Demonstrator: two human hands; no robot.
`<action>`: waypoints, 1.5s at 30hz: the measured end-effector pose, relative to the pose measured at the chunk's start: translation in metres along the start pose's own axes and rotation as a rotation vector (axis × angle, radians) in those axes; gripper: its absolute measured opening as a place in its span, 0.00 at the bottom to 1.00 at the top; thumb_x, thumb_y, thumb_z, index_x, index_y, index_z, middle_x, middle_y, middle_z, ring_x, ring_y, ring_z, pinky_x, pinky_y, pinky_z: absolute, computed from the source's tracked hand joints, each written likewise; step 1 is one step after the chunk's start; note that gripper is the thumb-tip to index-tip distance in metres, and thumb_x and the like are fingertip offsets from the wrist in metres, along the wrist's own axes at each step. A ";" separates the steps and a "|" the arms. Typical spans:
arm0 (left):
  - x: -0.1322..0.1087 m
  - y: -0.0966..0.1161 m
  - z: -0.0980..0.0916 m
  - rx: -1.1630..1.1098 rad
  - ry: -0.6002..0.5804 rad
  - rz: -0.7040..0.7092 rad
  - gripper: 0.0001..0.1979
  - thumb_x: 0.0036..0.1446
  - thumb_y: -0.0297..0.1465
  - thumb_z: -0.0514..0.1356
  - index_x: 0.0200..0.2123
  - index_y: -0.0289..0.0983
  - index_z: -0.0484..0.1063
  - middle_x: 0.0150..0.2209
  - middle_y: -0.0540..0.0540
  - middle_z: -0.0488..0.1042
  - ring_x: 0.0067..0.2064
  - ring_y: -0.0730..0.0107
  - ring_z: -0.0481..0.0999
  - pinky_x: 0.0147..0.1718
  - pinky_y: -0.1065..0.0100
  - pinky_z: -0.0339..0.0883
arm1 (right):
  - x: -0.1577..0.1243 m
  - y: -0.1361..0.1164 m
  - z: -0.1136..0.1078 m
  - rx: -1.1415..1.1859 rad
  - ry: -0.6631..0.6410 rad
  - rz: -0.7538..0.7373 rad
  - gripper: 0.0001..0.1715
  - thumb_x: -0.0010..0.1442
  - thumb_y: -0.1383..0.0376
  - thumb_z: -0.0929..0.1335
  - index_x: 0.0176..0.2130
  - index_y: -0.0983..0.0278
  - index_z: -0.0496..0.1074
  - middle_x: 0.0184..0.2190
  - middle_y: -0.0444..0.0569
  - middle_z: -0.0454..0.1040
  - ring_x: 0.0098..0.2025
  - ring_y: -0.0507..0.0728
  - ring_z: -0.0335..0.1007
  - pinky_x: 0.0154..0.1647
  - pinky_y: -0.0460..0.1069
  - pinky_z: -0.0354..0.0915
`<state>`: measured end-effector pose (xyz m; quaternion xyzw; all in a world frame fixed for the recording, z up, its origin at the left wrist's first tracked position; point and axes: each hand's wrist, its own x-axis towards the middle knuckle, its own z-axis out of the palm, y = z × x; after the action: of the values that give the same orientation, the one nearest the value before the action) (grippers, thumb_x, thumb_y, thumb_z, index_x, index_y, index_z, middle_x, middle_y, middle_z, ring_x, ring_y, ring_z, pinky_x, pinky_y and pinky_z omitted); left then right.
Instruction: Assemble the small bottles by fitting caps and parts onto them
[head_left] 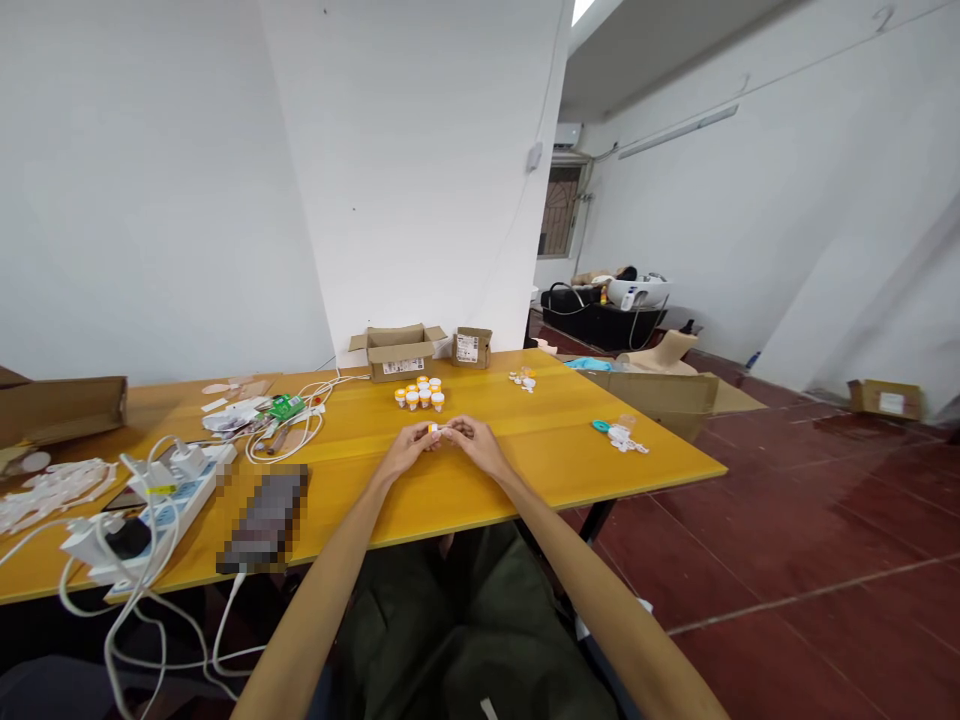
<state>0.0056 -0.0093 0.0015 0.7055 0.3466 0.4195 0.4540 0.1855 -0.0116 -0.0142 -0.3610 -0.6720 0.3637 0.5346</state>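
Both my hands meet over the middle of the yellow table (pixel 525 470). My left hand (pixel 409 445) pinches a small white vial with an orange cap (pixel 434 429). My right hand (pixel 471 440) is closed on the other end of the same vial, fingers curled. Just beyond my hands stands a cluster of several similar orange-capped vials (pixel 420 393).
Two open cardboard boxes (pixel 397 350) (pixel 472 346) sit at the table's far edge. A white power strip with plugs and cables (pixel 142 505) and a blurred phone (pixel 264 517) lie at left. Small white parts (pixel 622 436) lie at right. A larger carton (pixel 660 398) stands beyond the table's right end.
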 end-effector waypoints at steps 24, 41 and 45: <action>0.000 0.004 0.001 -0.036 0.039 -0.043 0.17 0.50 0.46 0.66 0.29 0.36 0.76 0.24 0.49 0.74 0.31 0.69 0.72 0.33 0.69 0.64 | 0.001 0.004 -0.001 -0.083 -0.038 -0.048 0.16 0.57 0.51 0.70 0.35 0.61 0.76 0.27 0.44 0.76 0.30 0.55 0.71 0.35 0.50 0.68; 0.000 0.003 0.000 -0.065 0.029 -0.060 0.17 0.50 0.45 0.66 0.28 0.35 0.76 0.24 0.50 0.72 0.28 0.71 0.70 0.32 0.69 0.63 | -0.002 0.000 0.001 -0.089 -0.054 -0.021 0.16 0.59 0.51 0.68 0.31 0.61 0.74 0.22 0.42 0.72 0.25 0.54 0.68 0.29 0.48 0.65; 0.000 0.004 0.000 -0.066 0.029 -0.056 0.17 0.50 0.45 0.67 0.29 0.35 0.76 0.23 0.51 0.71 0.28 0.71 0.69 0.32 0.69 0.63 | -0.001 0.003 0.002 -0.045 -0.047 -0.015 0.17 0.55 0.52 0.71 0.38 0.61 0.74 0.26 0.42 0.73 0.29 0.54 0.70 0.33 0.49 0.67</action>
<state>0.0062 -0.0107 0.0054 0.6739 0.3588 0.4282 0.4835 0.1845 -0.0113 -0.0180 -0.3592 -0.6951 0.3529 0.5131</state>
